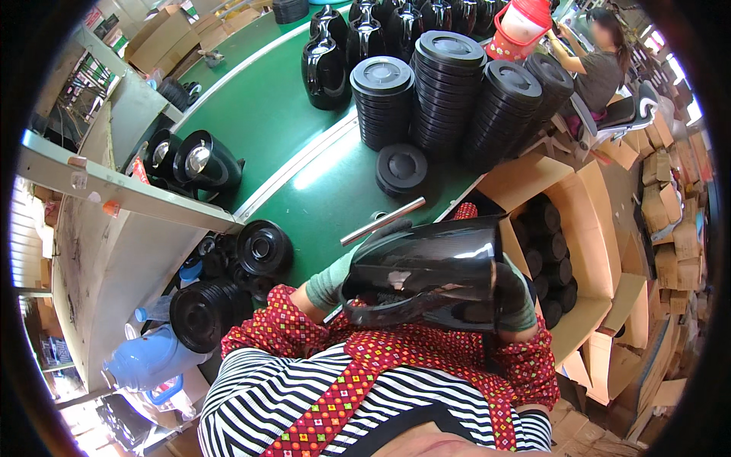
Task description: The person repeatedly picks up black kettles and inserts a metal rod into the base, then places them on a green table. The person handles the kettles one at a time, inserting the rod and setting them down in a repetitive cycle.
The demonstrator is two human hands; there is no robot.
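A glossy black jug (426, 266) lies sideways between my hands in front of my chest. My left hand (333, 280), in a grey-green glove, is closed on its left end; most of the fingers are hidden behind it. My right hand (516, 301), gloved too, grips the right end, its fingers partly covered by the rim. A thin metal rod (382, 221) slants just beyond the jug, by my left fingers; whether that hand holds it I cannot tell. On the green table (297, 206) ahead lies a round black lid (401, 169).
Tall stacks of black lids (449, 84) and several black jugs (326, 68) stand beyond. An open carton (586, 251) with black cylinders is at right, black round parts (202, 312) and a blue water bottle (152, 356) at left. Another person (601, 68) sits at far right.
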